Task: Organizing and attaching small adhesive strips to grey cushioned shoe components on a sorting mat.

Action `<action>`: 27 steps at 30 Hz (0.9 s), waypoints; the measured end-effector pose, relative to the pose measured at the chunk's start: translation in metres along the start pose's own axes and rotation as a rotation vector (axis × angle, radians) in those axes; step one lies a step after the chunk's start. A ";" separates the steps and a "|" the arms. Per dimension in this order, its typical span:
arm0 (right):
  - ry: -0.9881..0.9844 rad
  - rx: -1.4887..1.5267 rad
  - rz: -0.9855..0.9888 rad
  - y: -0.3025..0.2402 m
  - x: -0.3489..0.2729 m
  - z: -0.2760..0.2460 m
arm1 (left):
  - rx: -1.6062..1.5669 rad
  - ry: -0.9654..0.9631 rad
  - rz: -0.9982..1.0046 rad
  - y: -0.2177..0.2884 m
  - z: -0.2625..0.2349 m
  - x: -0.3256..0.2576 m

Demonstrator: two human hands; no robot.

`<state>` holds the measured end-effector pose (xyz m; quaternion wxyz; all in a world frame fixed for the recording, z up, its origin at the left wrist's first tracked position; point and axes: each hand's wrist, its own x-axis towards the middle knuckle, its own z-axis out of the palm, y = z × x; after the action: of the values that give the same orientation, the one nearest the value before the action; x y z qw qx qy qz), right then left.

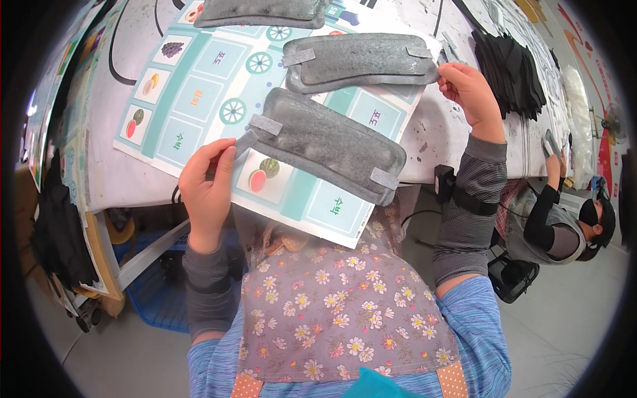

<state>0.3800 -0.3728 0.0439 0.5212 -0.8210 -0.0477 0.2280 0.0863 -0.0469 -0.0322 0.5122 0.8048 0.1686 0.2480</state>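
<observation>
Two grey padded fabric pieces lie in front of me, a nearer pad and a farther pad. Each has a short light grey strip near either end. My left hand pinches a loose grey strip between thumb and fingertips, beside the nearer pad's left end. At the right end of the farther pad, my right hand is closed in a pinch; whatever its fingertips grip is too small to make out. A third grey pad is cut off by the top edge.
Under the pads are printed fruit-picture sheets on a white table. A stack of black fabric pieces lies to the right. A blue basket stands below the table. Another person sits at far right, hands at the table.
</observation>
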 end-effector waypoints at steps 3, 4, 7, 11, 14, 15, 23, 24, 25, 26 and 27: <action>-0.150 0.347 -0.070 0.015 -0.006 -0.015 | -0.003 0.021 -0.042 0.002 0.002 0.002; -0.148 0.350 -0.072 0.014 -0.012 -0.012 | -0.001 0.019 -0.039 0.002 0.002 0.003; -0.088 0.508 -0.070 0.010 -0.036 0.002 | -0.025 0.025 -0.095 0.002 0.001 0.004; -0.161 0.869 -0.156 0.029 -0.043 -0.014 | -0.050 -0.009 -0.125 -0.001 -0.002 0.006; -0.157 1.124 -0.179 0.047 -0.037 -0.043 | -0.036 -0.018 -0.122 -0.002 -0.003 0.008; -0.169 1.119 -0.181 0.052 -0.037 -0.049 | -0.023 -0.017 -0.124 -0.002 -0.004 0.008; -0.087 1.240 -0.259 0.093 -0.070 -0.080 | -0.054 -0.003 -0.184 -0.005 -0.007 0.009; -0.080 1.244 -0.260 0.101 -0.077 -0.084 | -0.085 0.001 -0.196 -0.006 -0.007 0.010; -0.047 1.269 -0.274 0.109 -0.084 -0.088 | -0.079 -0.005 -0.194 -0.008 -0.010 0.012; -0.013 1.294 -0.287 0.118 -0.090 -0.091 | -0.131 0.009 -0.208 -0.011 -0.014 0.015; -0.023 1.323 -0.315 0.128 -0.097 -0.094 | -0.183 0.021 -0.222 -0.013 -0.019 0.017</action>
<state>0.3129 -0.5400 -0.0041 0.9402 -0.3101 -0.0226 0.1393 0.0895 -0.0184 -0.0336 0.6061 0.7284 0.2386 0.2125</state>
